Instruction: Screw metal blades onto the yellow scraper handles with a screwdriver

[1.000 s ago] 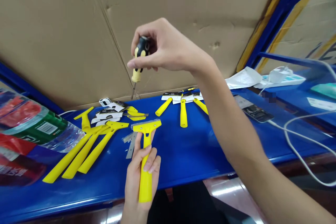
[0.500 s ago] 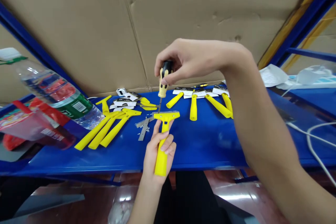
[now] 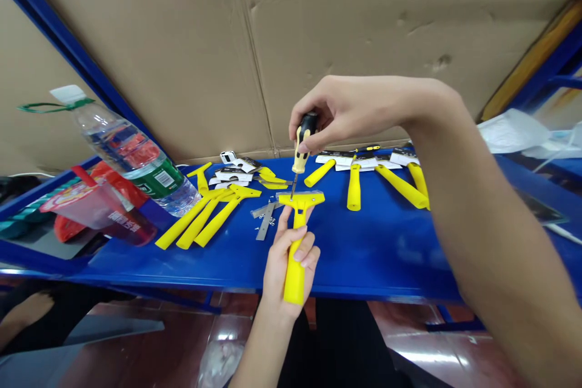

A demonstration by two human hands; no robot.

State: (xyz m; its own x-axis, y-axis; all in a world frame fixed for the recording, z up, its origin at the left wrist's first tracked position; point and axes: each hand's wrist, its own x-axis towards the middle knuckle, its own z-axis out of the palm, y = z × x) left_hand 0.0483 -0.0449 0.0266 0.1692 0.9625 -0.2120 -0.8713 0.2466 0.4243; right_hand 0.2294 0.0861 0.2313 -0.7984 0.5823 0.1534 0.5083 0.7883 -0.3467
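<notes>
My left hand [image 3: 291, 260] is wrapped round the handle of a yellow scraper [image 3: 294, 279], its wide head pointing away from me. In my right hand [image 3: 336, 112] is a black and cream screwdriver [image 3: 301, 148], held upright from above. Its tip meets the left end of the scraper head, where a screw sits. Just left of the head lie loose metal blades [image 3: 265, 221] and several tiny screws [image 3: 273, 219]. More yellow scraper handles [image 3: 218, 221] rest farther left. Scrapers with white and black card sleeves [image 3: 353, 188] lie to the right.
A water bottle [image 3: 154, 163] and a pink plastic cup [image 3: 109, 212] stand at the left of the blue table [image 3: 364, 267]. Cardboard [image 3: 182, 60] closes off the back. A white plastic bag [image 3: 513, 133] lies at the far right. Another person's hand [image 3: 30, 312] shows at lower left.
The view has shifted, so everything appears farther right. The screwdriver tip has gone from just above or behind the scraper head's left end to resting on it. Both hands keep their holds.
</notes>
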